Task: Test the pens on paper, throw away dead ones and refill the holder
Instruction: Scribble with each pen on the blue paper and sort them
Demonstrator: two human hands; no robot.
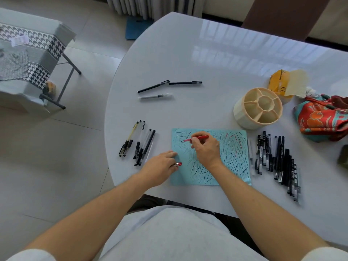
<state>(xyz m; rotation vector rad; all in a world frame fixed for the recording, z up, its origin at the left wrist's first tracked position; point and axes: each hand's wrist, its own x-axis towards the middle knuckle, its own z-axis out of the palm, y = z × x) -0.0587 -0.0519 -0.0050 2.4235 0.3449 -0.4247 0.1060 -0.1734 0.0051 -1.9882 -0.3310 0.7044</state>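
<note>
My right hand [206,149] grips the red pen [199,138] over the paper [235,147]. My left hand [160,164] pins its edge, holding the cap [178,164]. I'd stroke lightly on bare blue.

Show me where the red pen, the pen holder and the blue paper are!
red pen [201,137]: head view, on its barrel just past the right hand's fingers.
pen holder [243,117]: head view, on its cream outer wall.
blue paper [233,146]: head view, on the scribbled right half.

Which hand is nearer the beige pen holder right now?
Right. The right hand, gripping the red pen over the blue paper, sits below-left of the pen holder. The left hand rests at the paper's left edge, farther away.
</note>
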